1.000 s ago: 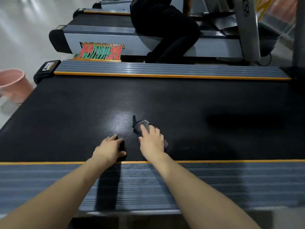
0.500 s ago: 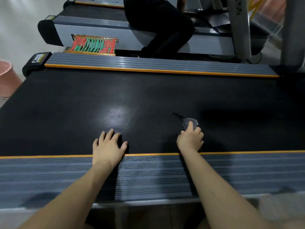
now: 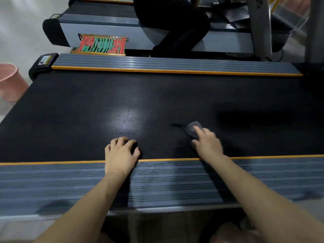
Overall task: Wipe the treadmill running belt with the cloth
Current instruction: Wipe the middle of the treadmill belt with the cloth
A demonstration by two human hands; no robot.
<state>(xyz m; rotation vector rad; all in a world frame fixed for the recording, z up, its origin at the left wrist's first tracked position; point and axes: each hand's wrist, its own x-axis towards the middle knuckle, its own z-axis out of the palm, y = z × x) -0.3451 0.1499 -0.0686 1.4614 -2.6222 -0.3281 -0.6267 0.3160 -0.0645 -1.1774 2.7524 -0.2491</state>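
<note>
Now, far left, a pink bucket [image 3: 8, 81] stands beside the treadmill. The left hand [image 3: 121, 153] rests on the black belt [image 3: 157, 99] at the near orange edge, its fingers [image 3: 122, 141] curled, holding nothing. Further right, the right hand [image 3: 207, 143] presses the dark cloth [image 3: 192, 129] flat on the belt, fingers straight and together over it, blurred.

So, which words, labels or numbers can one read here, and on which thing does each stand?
None can be read.
Yellow label on the treadmill's end cap: too small.
Red and green sign against the next treadmill: marks blurred.
Upright post: letters cut off, blurred.
</note>
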